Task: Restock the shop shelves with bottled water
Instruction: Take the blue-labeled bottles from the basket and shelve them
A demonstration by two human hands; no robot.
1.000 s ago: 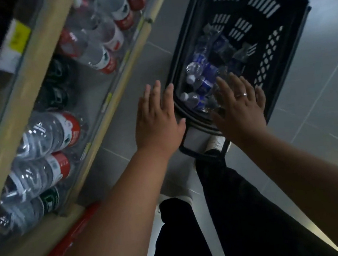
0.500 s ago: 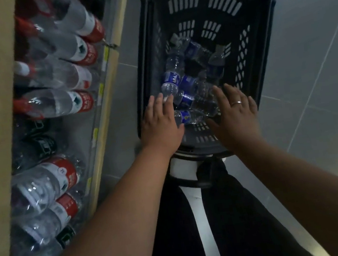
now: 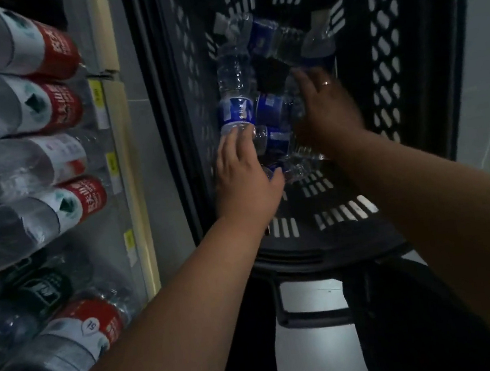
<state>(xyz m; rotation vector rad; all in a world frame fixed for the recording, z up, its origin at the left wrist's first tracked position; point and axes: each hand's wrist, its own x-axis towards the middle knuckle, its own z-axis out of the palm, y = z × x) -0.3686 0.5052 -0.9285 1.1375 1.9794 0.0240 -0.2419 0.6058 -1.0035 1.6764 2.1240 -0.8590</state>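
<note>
A black slotted shopping basket (image 3: 391, 78) stands on the floor in front of me and holds several small water bottles with blue labels. My left hand (image 3: 244, 174) reaches into it, fingertips lying on the near end of one blue-label bottle (image 3: 235, 111), thumb spread to the side. My right hand (image 3: 326, 112), wearing a ring, is blurred and lies over the pile of bottles (image 3: 273, 111) in the basket's middle; its fingertips are hidden among them. More bottles (image 3: 272, 37) lie at the far end.
On the left, the shop shelf (image 3: 123, 157) holds large water bottles with red-and-white labels (image 3: 49, 102) and dark green-labelled ones (image 3: 43, 293), behind a rail with yellow price tags. The basket's handle (image 3: 314, 319) and my dark-trousered legs are below. Grey tiled floor lies around.
Both hands have moved forward from above the basket's near rim down onto the bottles inside. The view has closed in on the basket.
</note>
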